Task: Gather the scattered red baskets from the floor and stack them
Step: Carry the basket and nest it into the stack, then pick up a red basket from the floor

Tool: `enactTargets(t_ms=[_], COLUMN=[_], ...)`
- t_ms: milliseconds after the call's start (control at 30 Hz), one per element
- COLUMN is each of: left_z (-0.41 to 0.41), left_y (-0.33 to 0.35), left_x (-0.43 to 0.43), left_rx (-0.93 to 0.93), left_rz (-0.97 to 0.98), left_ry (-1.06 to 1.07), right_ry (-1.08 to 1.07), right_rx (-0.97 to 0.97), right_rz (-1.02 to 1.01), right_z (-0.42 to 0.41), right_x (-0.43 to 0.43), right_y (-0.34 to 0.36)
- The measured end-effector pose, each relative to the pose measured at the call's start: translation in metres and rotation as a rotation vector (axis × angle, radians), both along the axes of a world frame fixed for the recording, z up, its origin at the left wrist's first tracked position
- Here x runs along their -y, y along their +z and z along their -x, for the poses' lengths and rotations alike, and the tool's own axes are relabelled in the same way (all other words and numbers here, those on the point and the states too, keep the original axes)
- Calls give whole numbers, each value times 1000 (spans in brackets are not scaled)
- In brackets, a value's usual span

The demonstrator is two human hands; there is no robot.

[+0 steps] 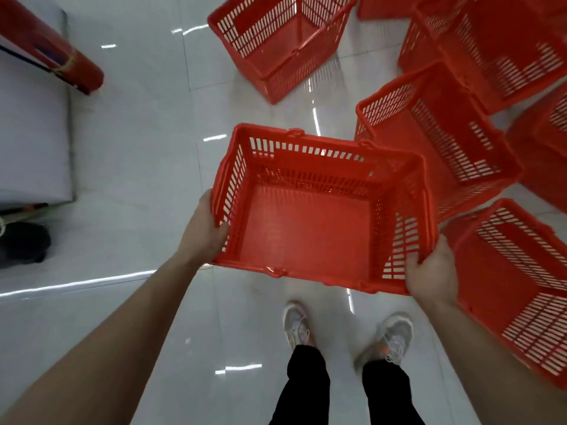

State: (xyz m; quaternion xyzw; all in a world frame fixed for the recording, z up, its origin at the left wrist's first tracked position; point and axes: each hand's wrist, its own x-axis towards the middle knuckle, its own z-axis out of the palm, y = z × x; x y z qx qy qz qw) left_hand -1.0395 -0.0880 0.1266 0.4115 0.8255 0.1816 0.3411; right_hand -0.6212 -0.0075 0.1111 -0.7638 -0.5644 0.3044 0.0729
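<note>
Basket (306,228), empty slotted plastic, looks light and stiff; left hand (204,231) and right hand (431,271) fingers clamped on opposite short rims, the sound hold.

Glossy white tile floor (138,148) bears scattered red baskets (285,41).

Place: looking like a shop.
Baskets: many red shopping baskets (282,41) sitting about.
Floor: shiny white tiles (138,133) gleaming under lights.
</note>
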Motion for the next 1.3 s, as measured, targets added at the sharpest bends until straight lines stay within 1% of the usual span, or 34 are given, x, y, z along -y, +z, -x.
enactTargets(t_ms=[67, 133, 200, 267, 333, 367, 433, 500, 600, 667, 800, 900, 1067, 1200, 1300], left_z=[-3, -2, 3, 4, -2, -9, -29, -57, -108, -146, -228, -287, -384, -454, -500], left_y=[-17, -28, -36, -40, -38, -36, -27, -12, 16, 39, 81, 98, 90, 57, 26], left_x=[-14, -19, -13, -5, 1, 4, 12, 16, 12, 3, -23, -47, -82, -101, -117], left_rx=[-52, -132, -154, -128, -139, -167, -190, -156, -115, -94, -74, -83, -113, -134, -149], left_rz=[-24, 26, 140, 285, 405, 433, 432, 425, 466, 458, 418, 373, 339, 377, 422], left_ry=[-11, -47, -71, -76, -102, -126, -163, -205, -317, -410, -588, -694, -777, -831, -800], right_ry=[-7, -5, -9, 3, 52, 94, 181, 191, 123, 66, -56, -174, -322, -419, -480], right_rx=[-10, -19, -26, -85, -123, -97, 15, 79, 39, 1, -44, -35, 7, -3, 34], right_rz=[37, 63, 62, 85, 230, 332, 484, 529, 529, 495, 329, 259, 336, 443, 547], right_z=[-6, -6, -1, 6, 8, 8, 7, 1, -16, -37, -103, -167, -288, -389, -460], right_x=[5, 12, 20, 29, 35, 36, 37, 37, 30, 20, 0, -2, 29, 69, 93], right_y=[-19, -28, -32, -33, -37, -37, -32, -19, 14, 42, 97, 114, 90, 57, 31])
